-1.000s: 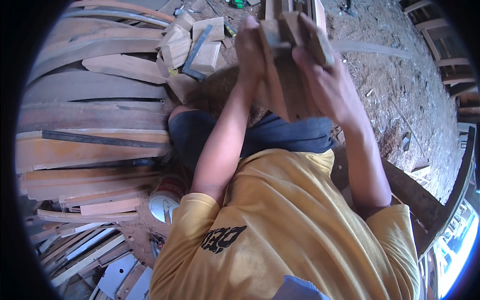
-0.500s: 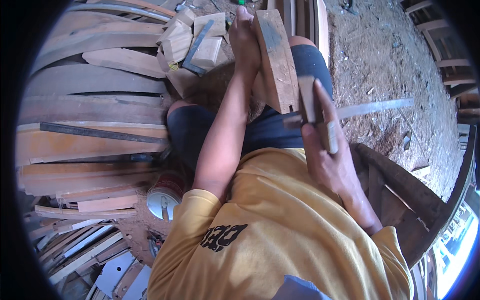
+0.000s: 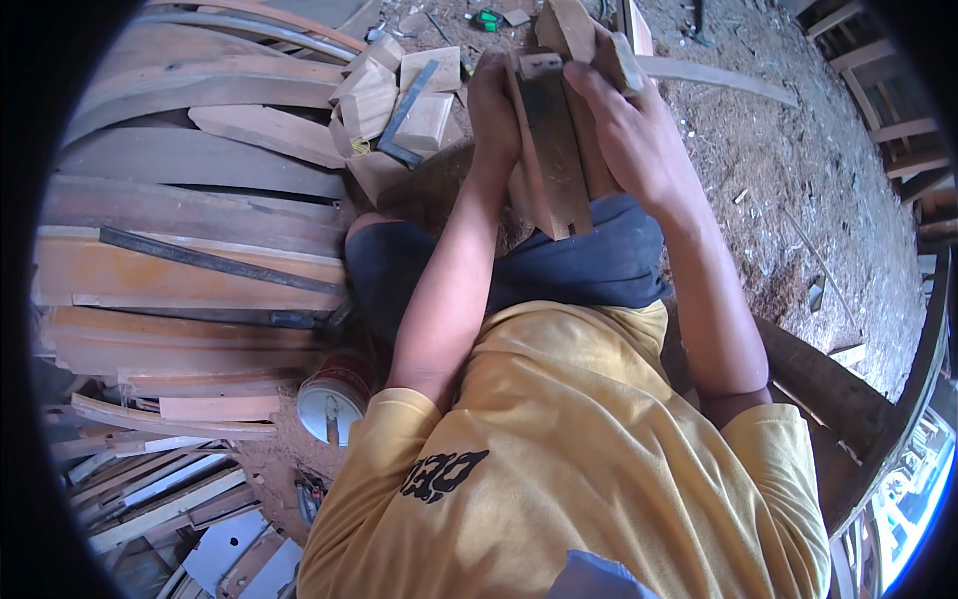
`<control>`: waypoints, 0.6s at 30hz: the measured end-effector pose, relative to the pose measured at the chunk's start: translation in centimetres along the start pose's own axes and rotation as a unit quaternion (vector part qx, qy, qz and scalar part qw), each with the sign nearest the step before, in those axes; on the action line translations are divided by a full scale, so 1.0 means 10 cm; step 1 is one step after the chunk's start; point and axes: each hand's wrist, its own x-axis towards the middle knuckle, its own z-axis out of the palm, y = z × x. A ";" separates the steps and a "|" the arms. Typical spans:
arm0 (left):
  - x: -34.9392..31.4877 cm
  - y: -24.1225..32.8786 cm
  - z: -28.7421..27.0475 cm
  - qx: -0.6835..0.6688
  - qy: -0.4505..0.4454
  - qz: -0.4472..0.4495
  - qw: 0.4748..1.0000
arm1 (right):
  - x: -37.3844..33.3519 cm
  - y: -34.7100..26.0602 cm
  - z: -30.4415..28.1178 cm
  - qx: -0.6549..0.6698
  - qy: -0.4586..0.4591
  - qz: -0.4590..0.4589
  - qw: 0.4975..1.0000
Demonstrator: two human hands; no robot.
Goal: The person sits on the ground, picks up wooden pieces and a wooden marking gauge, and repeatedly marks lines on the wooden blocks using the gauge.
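A thick wooden block (image 3: 552, 150) stretches away from me above my lap, its dark-stained face turned up and a small notch in its near end. My left hand (image 3: 494, 115) is closed along its left side, near the far end. At the far right of the block, my right hand (image 3: 634, 130) grips a wooden tool with a long flat bar (image 3: 718, 77), shaped like a marking gauge. Its wooden parts rise beyond and beside my fingers, and the bar sticks out to the right. Where the tool meets the block is partly hidden by my hand.
Curved planks (image 3: 200, 215) cover the left side. A metal square (image 3: 404, 120) rests on several cut blocks (image 3: 429, 110). A dark flat bar (image 3: 215, 262) lies on the planks, near a paint can (image 3: 331, 407). Shavings cover the ground (image 3: 758, 170) at right; a curved timber (image 3: 818, 379) stands nearby.
My right hand has carried the tool from the block's near end to its far end. The block has tipped, bringing its dark face up, and my left hand stays on its left side.
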 end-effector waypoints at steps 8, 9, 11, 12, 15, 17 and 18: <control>-0.08 0.13 0.18 0.265 0.004 0.036 0.963 | 0.25 0.10 0.04 -0.079 0.030 0.024 0.996; -0.03 0.10 0.17 0.132 0.009 0.014 0.991 | 0.27 0.09 0.05 -0.079 0.026 0.025 0.996; -0.01 0.04 0.08 -0.003 0.017 -0.009 1.000 | 0.30 0.09 0.08 -0.068 0.026 0.008 0.997; 0.00 0.04 0.11 -0.004 0.015 -0.013 1.000 | 0.31 0.10 0.06 -0.071 0.026 0.013 0.997; -0.02 0.05 0.20 0.043 0.036 0.004 0.998 | 0.26 0.06 -0.04 -0.094 0.005 0.029 0.995; -0.01 0.08 0.25 0.100 0.062 0.028 0.993 | 0.16 0.03 -0.10 -0.102 -0.014 0.077 0.992; 0.01 0.12 0.29 0.134 0.077 0.044 0.987 | 0.10 0.04 -0.10 -0.104 -0.013 0.081 0.991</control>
